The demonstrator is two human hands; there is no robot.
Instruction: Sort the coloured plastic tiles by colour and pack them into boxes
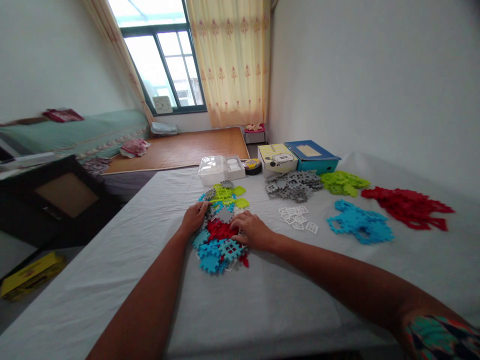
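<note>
A flat build of interlocked plastic tiles (221, 235) in blue, red, grey and lime lies on the white sheet in front of me. My left hand (194, 218) rests on its left edge, fingers curled onto the tiles. My right hand (252, 230) presses down on its right side with bent fingers over the red and blue pieces. Whether either hand grips a single tile is hidden.
Sorted heaps lie to the right: grey tiles (292, 185), lime tiles (343, 182), blue tiles (360, 225), red tiles (408, 206), small white window pieces (298, 218). A clear plastic box (220, 169), tape roll (252, 166), yellow box (276, 158) and blue box (312, 156) stand behind.
</note>
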